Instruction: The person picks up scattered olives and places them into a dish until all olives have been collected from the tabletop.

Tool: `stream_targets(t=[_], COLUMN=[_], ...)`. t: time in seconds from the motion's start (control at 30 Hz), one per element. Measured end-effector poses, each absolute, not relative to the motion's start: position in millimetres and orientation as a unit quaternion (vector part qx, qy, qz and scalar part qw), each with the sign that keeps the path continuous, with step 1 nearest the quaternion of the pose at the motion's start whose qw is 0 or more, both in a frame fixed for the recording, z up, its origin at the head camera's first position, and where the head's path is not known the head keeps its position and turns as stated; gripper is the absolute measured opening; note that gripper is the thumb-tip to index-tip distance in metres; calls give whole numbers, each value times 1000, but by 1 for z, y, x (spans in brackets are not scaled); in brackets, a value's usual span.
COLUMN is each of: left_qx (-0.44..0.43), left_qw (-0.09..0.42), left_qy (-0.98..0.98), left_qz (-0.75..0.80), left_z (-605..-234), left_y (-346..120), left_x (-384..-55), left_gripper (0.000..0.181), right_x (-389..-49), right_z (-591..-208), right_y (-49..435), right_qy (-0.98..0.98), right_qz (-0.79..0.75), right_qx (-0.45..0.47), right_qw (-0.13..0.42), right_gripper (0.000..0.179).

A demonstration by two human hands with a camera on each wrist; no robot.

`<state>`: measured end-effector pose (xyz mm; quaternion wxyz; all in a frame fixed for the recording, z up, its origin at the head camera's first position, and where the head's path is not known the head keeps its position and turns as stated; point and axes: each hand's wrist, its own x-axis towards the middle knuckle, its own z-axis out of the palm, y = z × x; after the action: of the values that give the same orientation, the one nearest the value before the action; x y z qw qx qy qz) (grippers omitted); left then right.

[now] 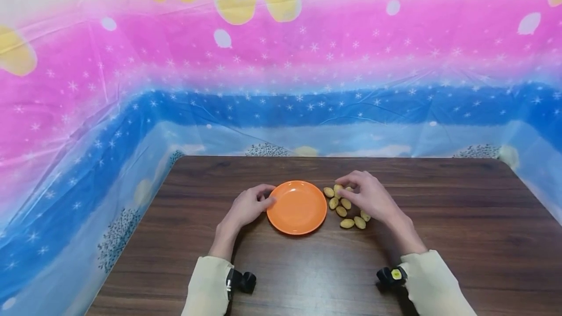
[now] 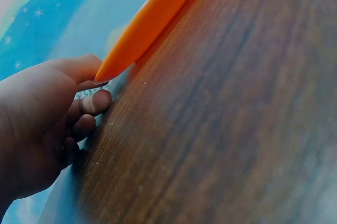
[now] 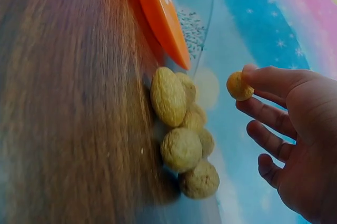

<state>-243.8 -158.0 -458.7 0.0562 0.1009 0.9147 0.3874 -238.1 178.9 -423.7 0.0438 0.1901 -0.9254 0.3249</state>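
Observation:
An orange plate (image 1: 296, 207) lies on the table, and my left hand (image 1: 250, 206) holds its left rim, thumb and forefinger at the edge. In the left wrist view the other fingers curl beneath that rim (image 2: 152, 21). My right hand (image 1: 371, 196) is above a loose group of small oval, yellow-brown, wrinkled pieces (image 1: 347, 224) just right of the plate. One such piece (image 3: 239, 86) is pinched between its thumb and forefinger, raised off the tabletop, while the remaining fingers hang loosely curled. Part of the group is hidden behind the right hand.
Dark wood-grain table (image 1: 167, 257) under everything. Around its back and left side hangs a pink and blue patterned cloth (image 1: 281, 77) with snowflakes and butterflies. Black wrist-worn cameras (image 1: 246, 282) sit at both sleeves, close over the tabletop.

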Motion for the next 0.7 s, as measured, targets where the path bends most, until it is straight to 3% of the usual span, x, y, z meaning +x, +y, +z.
stream_targets(t=[0.7], left_qx=[103], left_qw=[49], left_qy=[918], left_qz=[379], left_z=[-460], left_y=[-157], left_x=[-244], left_gripper=[36], right_x=[-261], right_z=[-419], right_y=[133], right_qy=[-920], right_qz=[301], right_qx=[252], right_qw=[16], right_gripper=[25])
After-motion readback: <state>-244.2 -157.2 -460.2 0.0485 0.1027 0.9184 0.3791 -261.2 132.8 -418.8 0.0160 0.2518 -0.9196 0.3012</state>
